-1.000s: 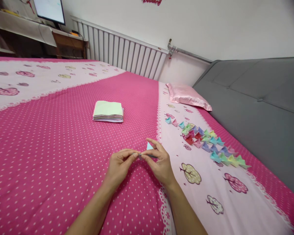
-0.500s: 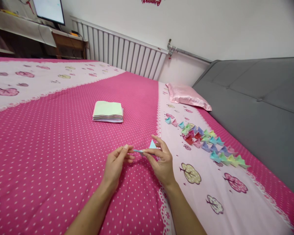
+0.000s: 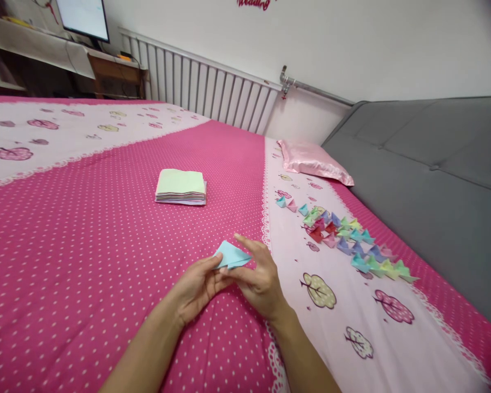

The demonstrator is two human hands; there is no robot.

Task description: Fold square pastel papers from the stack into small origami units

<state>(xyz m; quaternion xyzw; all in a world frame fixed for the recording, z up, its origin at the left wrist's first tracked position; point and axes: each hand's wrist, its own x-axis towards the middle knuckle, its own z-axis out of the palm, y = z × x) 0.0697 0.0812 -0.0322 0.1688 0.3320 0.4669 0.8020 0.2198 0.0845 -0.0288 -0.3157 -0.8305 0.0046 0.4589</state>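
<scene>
A light-blue folded paper boat (image 3: 232, 255) is between my two hands above the bed, its pointed ends to left and right. My left hand (image 3: 200, 283) pinches its left end, thumb on top and fingers underneath. From the right, my right hand (image 3: 262, 279) has its thumb against the lower edge, while its index finger arches past the paper's right tip. Part of the right hand's grip is hidden behind the paper. Both forearms reach in from the bottom of the view.
A stack of coloured paper sheets (image 3: 180, 187), pale green on top, lies ahead on the pink dotted bedspread (image 3: 106, 234). Rows of folded paper boats (image 3: 343, 232) in several colours sit at right. Behind them are a pink pillow (image 3: 315, 162) and a grey headboard (image 3: 433, 180).
The blue paper has turned to show its broad face and moved slightly left. My left hand, fingertips at its edge before, now pinches its left end; my right hand has shifted left.
</scene>
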